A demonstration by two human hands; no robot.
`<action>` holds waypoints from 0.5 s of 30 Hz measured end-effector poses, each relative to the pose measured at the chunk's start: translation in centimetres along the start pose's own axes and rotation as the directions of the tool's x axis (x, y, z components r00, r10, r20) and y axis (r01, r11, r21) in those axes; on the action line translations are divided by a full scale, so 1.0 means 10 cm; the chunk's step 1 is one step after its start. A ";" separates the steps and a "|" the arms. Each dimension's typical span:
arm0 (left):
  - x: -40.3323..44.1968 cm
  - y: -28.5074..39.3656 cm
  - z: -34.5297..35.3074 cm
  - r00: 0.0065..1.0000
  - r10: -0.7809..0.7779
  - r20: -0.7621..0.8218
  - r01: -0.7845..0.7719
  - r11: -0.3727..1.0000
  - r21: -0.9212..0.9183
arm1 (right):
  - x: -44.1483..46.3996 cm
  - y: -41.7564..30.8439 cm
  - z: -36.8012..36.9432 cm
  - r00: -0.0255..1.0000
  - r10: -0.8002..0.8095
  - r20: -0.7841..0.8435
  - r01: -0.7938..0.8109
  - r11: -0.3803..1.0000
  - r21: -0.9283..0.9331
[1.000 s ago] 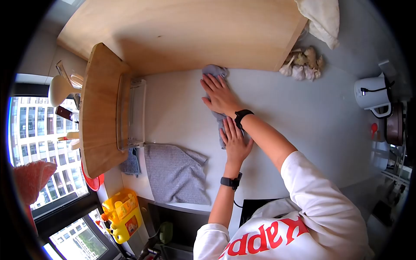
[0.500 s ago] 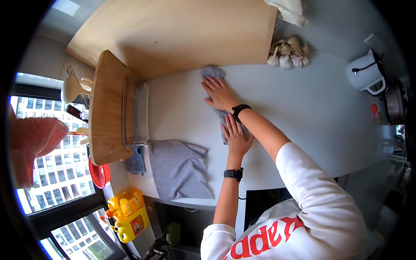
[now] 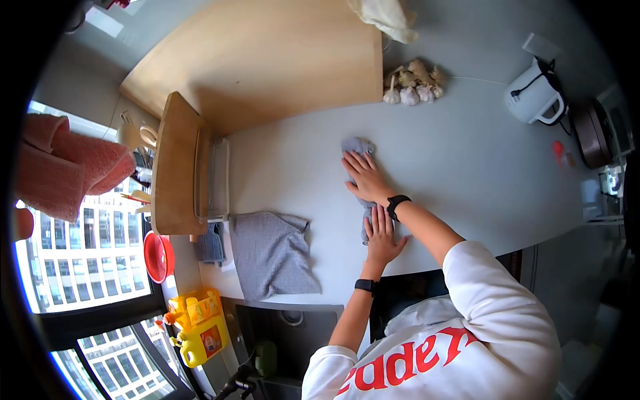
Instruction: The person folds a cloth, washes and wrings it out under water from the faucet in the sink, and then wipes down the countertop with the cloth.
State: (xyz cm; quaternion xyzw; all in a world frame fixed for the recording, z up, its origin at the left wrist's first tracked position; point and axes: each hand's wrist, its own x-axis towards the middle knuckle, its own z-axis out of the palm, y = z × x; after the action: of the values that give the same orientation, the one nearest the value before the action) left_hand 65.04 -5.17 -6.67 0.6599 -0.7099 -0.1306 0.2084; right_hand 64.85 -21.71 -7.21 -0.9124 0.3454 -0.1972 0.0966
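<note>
Cloth (image 3: pixel 361 143) has shifted toward 4 o'clock across the surface (image 3: pixel 460 150), now apart from the board (image 3: pixel 280 60) at 11 o'clock; left hand (image 3: pixel 383 247), right hand (image 3: pixel 370 181) spread on it, neither lifted; remainder indeterminable.

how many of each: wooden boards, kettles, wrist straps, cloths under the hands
wooden boards: 2 (big board, small board)
kettles: 1 (white kettle)
wrist straps: 2 (right strap, left strap)
cloths under left hand and right hand: 1 (grey cloth)
total: 6
</note>
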 end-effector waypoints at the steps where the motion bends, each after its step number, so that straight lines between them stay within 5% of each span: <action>1: -0.01 0.08 0.04 1.000 0.020 0.002 -0.020 1.000 -0.020 | -0.09 0.04 -0.05 1.000 -0.007 0.007 0.007 1.000 -0.003; 15: -0.01 0.93 0.50 0.995 0.077 0.056 -0.075 0.996 -0.038 | -0.86 0.68 -0.54 1.000 0.008 0.019 -0.008 1.000 0.020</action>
State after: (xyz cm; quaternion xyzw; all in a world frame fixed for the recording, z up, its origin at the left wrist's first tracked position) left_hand 54.47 -4.60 -6.84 0.6244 -0.7379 -0.1542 0.2044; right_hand 52.68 -21.24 -6.92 -0.9118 0.3462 -0.1915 0.1100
